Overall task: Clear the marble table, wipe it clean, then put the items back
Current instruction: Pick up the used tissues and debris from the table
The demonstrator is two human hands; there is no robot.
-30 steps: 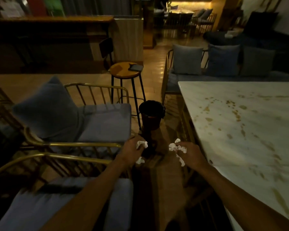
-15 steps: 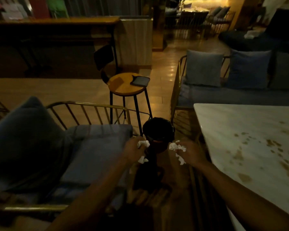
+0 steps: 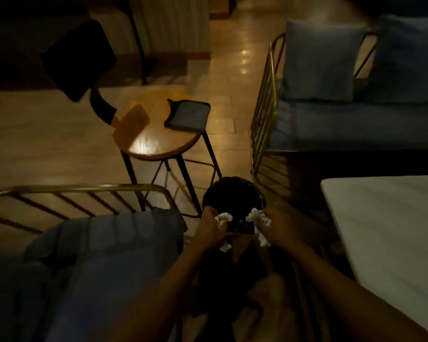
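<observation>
Your left hand (image 3: pixel 209 227) and right hand (image 3: pixel 274 224) each clench a wad of crumpled tissue — the left wad (image 3: pixel 223 217) and the right wad (image 3: pixel 257 215) both sit at the near rim of the dark bin (image 3: pixel 234 193). The marble table (image 3: pixel 386 233) lies to the right of the bin. Let go too early and a wad may drop beside the bin. The light is poor, so the rim's edge is probably hard to judge — loose scraps could fall short.
</observation>
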